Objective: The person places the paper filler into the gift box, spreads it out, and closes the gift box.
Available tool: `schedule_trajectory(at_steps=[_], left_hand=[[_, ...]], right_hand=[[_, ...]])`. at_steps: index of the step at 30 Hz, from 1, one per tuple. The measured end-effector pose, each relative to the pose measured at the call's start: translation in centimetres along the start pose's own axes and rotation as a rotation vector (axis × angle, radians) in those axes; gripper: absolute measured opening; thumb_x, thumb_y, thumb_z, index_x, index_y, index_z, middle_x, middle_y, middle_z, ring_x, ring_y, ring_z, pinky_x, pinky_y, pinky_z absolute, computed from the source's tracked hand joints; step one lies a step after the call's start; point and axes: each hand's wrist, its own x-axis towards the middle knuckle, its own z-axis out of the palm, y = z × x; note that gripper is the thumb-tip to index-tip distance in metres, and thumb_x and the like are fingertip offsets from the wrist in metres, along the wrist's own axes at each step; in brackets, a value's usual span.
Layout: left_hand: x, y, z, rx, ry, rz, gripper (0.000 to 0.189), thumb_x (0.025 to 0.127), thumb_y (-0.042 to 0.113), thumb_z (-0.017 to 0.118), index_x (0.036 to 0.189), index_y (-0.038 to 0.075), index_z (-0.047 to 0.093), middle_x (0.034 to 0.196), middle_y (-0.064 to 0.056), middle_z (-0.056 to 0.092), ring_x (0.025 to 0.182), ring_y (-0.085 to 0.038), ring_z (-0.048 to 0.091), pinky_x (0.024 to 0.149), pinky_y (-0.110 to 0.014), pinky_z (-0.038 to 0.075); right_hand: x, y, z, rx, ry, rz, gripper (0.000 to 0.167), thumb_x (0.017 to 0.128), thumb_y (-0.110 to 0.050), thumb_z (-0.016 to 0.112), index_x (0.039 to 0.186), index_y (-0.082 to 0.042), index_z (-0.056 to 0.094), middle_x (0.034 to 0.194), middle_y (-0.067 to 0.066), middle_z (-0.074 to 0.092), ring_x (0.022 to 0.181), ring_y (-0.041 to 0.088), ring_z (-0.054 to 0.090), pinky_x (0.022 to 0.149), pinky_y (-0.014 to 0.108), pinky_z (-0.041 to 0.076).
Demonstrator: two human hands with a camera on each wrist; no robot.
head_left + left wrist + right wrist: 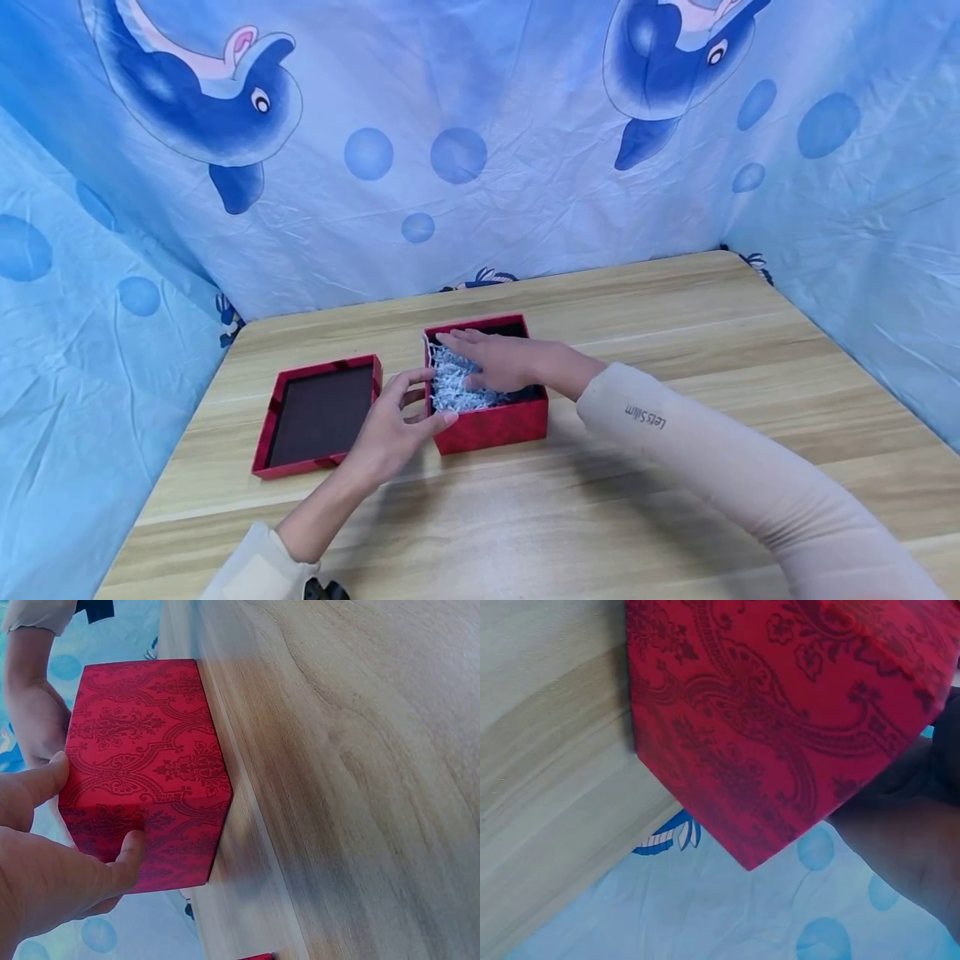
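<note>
A red patterned box (491,427) stands uncovered on the table with pale blue shredded paper (456,383) inside. My left hand (393,425) holds its near left corner, thumb at the front rim and fingers against the left side. In the left wrist view, that thumb and the fingers touch the patterned walls of the box (146,735). My right hand (498,360) reaches over the box from the right, its fingers extended across the shredded paper. The right wrist view shows mostly a box wall (772,727); the fingers are hidden there.
Left of the box lies its red-rimmed lid (322,417), dark inside face up. The wooden table (675,333) extends to the right and front. Behind it hangs a blue dolphin-print cloth (517,217), also along both sides.
</note>
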Motion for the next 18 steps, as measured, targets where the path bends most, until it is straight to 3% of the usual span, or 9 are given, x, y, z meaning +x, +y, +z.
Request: schedule_trajectory(at_steps=[4,10,14,18], left_hand=[[0.0,-0.1,0.0,-0.012,0.001,0.005,0.066,0.082,0.021,0.078,0.138,0.014,0.044,0.145,-0.007,0.039,0.13,-0.032,0.045,0.097,-0.042,0.048],[0.1,-0.2,0.0,-0.021,-0.004,0.012,0.066,0.082,0.02,0.078,0.139,0.014,0.044,0.145,-0.007,0.039,0.129,-0.032,0.045,0.097,-0.042,0.047],[0.1,-0.2,0.0,-0.016,-0.001,0.018,0.067,0.081,0.019,0.078,0.139,0.014,0.044,0.145,-0.007,0.039,0.129,-0.032,0.046,0.097,-0.042,0.047],[0.1,-0.1,-0.1,-0.015,0.003,0.022,0.066,0.081,0.019,0.078,0.138,0.013,0.045,0.144,-0.007,0.04,0.129,-0.032,0.046,0.097,-0.042,0.047]], right_hand=[[0.2,-0.7,0.2,-0.007,0.029,-0.016,0.083,0.096,-0.031,0.058,0.153,-0.04,-0.002,0.161,-0.002,0.013,0.147,0.021,0.014,0.114,0.047,0.027],[0.8,-1.1,0.8,-0.028,0.017,-0.017,0.086,0.097,-0.028,0.057,0.151,-0.042,-0.009,0.159,0.0,0.02,0.139,0.024,0.035,0.11,0.044,0.034],[1.2,-1.2,1.1,-0.047,-0.001,-0.019,0.088,0.098,-0.028,0.056,0.151,-0.039,-0.013,0.158,0.002,0.023,0.138,0.025,0.037,0.11,0.043,0.035],[1.3,-1.1,1.2,-0.041,-0.016,-0.018,0.085,0.098,-0.027,0.056,0.153,-0.034,-0.009,0.159,0.001,0.021,0.141,0.023,0.03,0.113,0.042,0.03]])
